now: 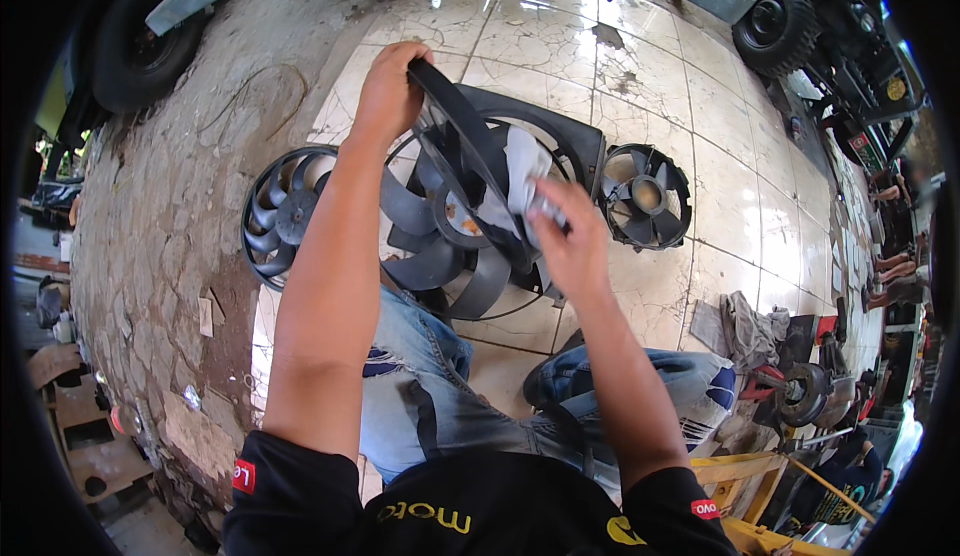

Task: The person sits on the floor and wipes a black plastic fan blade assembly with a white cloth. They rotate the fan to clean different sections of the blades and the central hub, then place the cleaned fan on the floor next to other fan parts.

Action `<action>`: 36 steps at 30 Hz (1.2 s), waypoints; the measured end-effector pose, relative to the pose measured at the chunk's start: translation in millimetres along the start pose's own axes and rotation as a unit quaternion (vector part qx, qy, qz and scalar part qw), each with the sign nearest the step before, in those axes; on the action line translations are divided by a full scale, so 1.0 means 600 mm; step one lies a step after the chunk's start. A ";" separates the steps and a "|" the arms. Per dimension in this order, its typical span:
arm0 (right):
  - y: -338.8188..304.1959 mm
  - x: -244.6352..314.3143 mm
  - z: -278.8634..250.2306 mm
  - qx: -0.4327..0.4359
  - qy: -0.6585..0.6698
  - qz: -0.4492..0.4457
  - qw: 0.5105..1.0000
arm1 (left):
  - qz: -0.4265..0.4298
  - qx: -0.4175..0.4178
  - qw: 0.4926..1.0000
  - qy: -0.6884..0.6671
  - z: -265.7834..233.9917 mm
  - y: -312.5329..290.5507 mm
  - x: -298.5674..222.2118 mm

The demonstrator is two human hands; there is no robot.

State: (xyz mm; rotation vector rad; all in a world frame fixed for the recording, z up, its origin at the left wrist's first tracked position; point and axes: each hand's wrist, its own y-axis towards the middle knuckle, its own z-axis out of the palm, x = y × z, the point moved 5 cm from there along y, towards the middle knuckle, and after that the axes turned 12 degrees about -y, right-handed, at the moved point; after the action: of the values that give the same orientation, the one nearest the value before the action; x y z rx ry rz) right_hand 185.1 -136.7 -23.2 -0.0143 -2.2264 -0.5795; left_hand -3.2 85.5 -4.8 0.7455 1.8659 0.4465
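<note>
— Black sleeves and torn blue jeans (420, 376) fill the bottom of the view; what are the hands doing above them?

— Left hand (388, 91) is closed over the top edge of a black radiator fan shroud (560, 136), holding it tilted up off the tiled floor (700, 76). Right hand (565, 241) is curled around a crumpled grey rag (525, 176), pressing it to the strut that runs across the big fan (440, 246) near its hub.

— So wiping is under way?

— It looks so. The blades are dull and the orange-stained hub shows grime, so I judge the cleaning far from done — only the strut under the rag is being worked.

— Anything else nearby?

— Two more fans lie flat on the floor: a ringed one (285, 211) to the left, touching or just behind the forearm, and a smaller one (645, 196) just right of the shroud, neither being handled. A heap of cloths (750, 326) sits further right.
</note>
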 end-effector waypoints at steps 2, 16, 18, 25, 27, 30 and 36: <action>0.052 -0.017 -0.021 -0.056 0.020 0.061 0.996 | -0.008 -0.010 1.000 0.021 0.001 -0.001 -0.009; 0.061 0.026 0.028 -0.050 0.045 -0.019 0.998 | -0.041 -0.033 0.996 0.071 -0.002 -0.001 0.004; 0.030 -0.008 0.033 -0.041 0.107 0.004 0.993 | -0.042 -0.033 0.995 0.085 -0.013 -0.005 0.000; -0.078 -0.144 0.022 -0.039 0.122 0.053 0.990 | -0.088 -0.033 0.990 0.104 -0.027 -0.002 0.012; -0.082 -0.159 0.017 -0.027 0.072 0.070 0.995 | -0.075 -0.037 0.990 0.112 -0.025 -0.003 0.005; -0.032 -0.108 0.017 -0.048 0.056 0.078 0.994 | -0.071 -0.037 0.990 0.119 -0.027 -0.007 0.010; 0.055 0.012 0.025 -0.094 -0.033 -0.024 0.995 | -0.080 -0.043 0.987 0.132 -0.020 -0.003 -0.002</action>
State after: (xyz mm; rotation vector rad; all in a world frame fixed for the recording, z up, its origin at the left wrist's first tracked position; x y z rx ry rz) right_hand 176.0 -102.5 -12.9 -0.0781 -2.2321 -0.8248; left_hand -14.3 83.9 -0.4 0.4925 2.1213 0.5391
